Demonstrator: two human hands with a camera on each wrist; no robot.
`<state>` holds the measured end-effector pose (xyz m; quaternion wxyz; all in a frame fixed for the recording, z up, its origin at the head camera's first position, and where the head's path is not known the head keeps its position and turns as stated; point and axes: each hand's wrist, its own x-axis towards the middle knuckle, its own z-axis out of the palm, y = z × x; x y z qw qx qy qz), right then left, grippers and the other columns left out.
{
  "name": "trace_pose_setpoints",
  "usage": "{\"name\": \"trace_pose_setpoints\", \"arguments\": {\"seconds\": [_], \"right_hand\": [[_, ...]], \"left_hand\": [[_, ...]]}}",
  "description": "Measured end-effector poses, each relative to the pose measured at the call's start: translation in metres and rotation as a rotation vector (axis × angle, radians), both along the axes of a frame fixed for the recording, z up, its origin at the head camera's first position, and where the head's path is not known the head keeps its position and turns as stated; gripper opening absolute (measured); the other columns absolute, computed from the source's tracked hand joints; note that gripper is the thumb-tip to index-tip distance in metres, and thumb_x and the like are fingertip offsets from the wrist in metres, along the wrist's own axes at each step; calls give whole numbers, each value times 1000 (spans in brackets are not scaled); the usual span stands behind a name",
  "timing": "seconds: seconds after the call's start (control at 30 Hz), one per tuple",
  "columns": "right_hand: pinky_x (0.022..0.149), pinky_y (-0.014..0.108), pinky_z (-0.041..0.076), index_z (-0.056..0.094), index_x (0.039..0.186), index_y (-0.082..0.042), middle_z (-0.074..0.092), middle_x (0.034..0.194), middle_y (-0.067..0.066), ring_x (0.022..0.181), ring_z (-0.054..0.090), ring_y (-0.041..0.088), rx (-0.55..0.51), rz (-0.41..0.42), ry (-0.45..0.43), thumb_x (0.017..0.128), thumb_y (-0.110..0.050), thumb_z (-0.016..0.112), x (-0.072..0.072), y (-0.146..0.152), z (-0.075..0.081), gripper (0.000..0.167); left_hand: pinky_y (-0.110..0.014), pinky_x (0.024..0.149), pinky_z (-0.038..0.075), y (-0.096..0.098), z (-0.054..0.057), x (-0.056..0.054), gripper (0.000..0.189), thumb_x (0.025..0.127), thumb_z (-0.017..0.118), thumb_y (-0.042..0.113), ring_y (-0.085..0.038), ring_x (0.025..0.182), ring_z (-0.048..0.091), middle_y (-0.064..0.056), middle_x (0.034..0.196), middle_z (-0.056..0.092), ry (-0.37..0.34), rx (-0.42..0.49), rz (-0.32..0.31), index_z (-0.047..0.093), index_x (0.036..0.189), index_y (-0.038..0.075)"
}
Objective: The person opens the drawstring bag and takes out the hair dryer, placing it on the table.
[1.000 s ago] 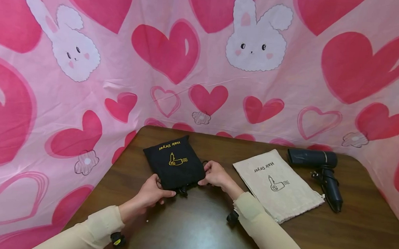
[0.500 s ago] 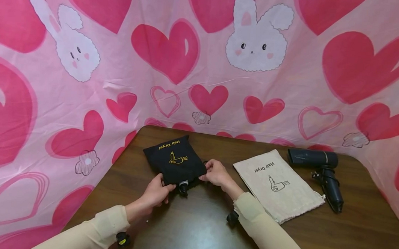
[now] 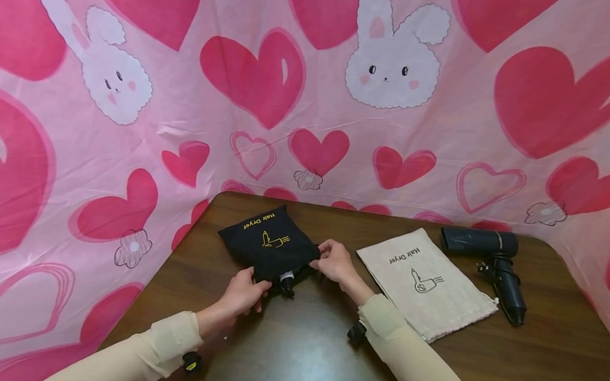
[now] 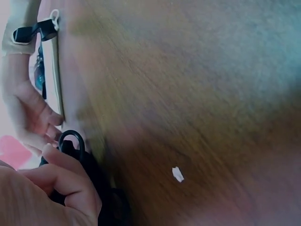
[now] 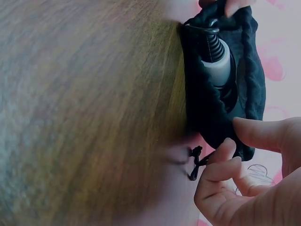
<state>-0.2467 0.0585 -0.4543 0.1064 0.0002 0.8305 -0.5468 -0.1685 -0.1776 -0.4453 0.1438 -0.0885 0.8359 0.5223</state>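
In front of you hung a pink cloth [image 3: 319, 108], printed with red hearts and white rabbits, which enclosed the far edge and sides of the brown table [image 3: 296, 351]. On the table to your right, a cream bag [image 3: 419, 283] lay flat, the words "Hair Dryer" and a line drawing of a dryer on its upper face. To its left, and well apart from it, the black bag [image 3: 271, 243] rested toward the far left of the tabletop, with yellow lettering and a matching drawing; it bulged, and its mouth faced you. A dark hair dryer [image 3: 500, 264] lay just beyond the cream bag on the right, its nozzle pointing left. Your left hand [image 3: 240, 293] pinched the near left corner of the black bag's mouth, its fingers curled at the rim. Your right hand [image 3: 336, 264] grasped the near right corner between thumb and fingers. Between your two hands, a grey handle [image 5: 218, 70] showed inside the bag, lying within the open mouth, with a ribbed black sleeve [image 5: 215, 49] at its end. A thin black drawstring [image 5: 196, 160] dangled beside your right fingers. Smallest of all, a white scrap [image 4: 178, 174] lay on the wood near your left hand.
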Motion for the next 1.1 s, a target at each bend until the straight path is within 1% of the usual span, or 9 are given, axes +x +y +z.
{"name": "trace_pose_setpoints", "arguments": {"seconds": [0.23, 0.37, 0.47, 0.57, 0.67, 0.77, 0.87, 0.97, 1.1], "right_hand": [[65, 32, 47, 64, 105, -2, 63, 86, 9, 72, 59, 21, 4, -34, 40, 86, 0, 78, -1, 2, -3, 24], [63, 32, 46, 64, 104, -2, 62, 85, 9, 70, 60, 20, 2, -33, 28, 87, 1, 77, -2, 2, -2, 22], [63, 31, 46, 64, 104, -3, 63, 85, 9, 70, 61, 20, -3, -38, 19, 87, 1, 77, -1, 2, -1, 22], [62, 31, 46, 64, 104, -2, 62, 85, 9, 69, 61, 20, -3, -44, 23, 87, 1, 77, -2, 3, -1, 22], [62, 30, 46, 64, 104, -3, 62, 86, 9, 69, 60, 19, 3, -48, 25, 87, 1, 77, -2, 3, -2, 22], [62, 31, 46, 64, 103, -3, 62, 86, 8, 70, 59, 20, 9, -53, 26, 87, 1, 77, -2, 2, -2, 21], [64, 32, 46, 65, 103, -3, 63, 87, 8, 74, 59, 21, 21, -51, 41, 86, 0, 78, -2, 2, -2, 21], [67, 33, 46, 65, 102, -3, 63, 88, 9, 78, 58, 23, 39, -50, 51, 86, 0, 79, -2, 2, -2, 21], [68, 34, 47, 65, 104, -3, 63, 89, 9, 79, 58, 24, 53, -45, 51, 87, -1, 78, -3, 2, -2, 21]], "left_hand": [[-26, 43, 38, -3, 0, 2, 14, 100, 62, 11, -18, 49, 60, -11, 84, 65, -3, -32, -15, 57, 109, 1], [-26, 43, 38, -6, 1, 3, 17, 99, 62, 11, -18, 49, 60, -11, 85, 65, -6, -44, -22, 57, 110, 0], [-25, 43, 38, -8, 1, 4, 17, 99, 62, 11, -18, 49, 59, -11, 85, 64, -16, -29, -17, 57, 111, 0], [-25, 43, 37, -10, 1, 4, 14, 99, 63, 10, -17, 48, 58, -11, 84, 64, -27, -20, -11, 58, 108, 1], [-24, 42, 36, -12, 0, 4, 10, 98, 64, 10, -16, 48, 58, -11, 81, 64, -31, -28, -6, 57, 100, 3], [-24, 41, 36, -15, 1, 4, 13, 97, 66, 10, -17, 47, 58, -11, 79, 64, -19, -42, -7, 55, 93, 4], [-24, 41, 36, -17, 1, 5, 16, 97, 66, 9, -17, 47, 59, -11, 78, 64, -14, -48, -3, 52, 89, 5], [-24, 42, 35, -20, 0, 6, 17, 98, 65, 9, -18, 48, 59, -10, 78, 63, -25, -45, -1, 50, 90, 6], [-26, 44, 36, -24, 0, 8, 14, 100, 64, 8, -19, 50, 58, -11, 80, 62, -36, -36, -13, 51, 94, 5]]}}
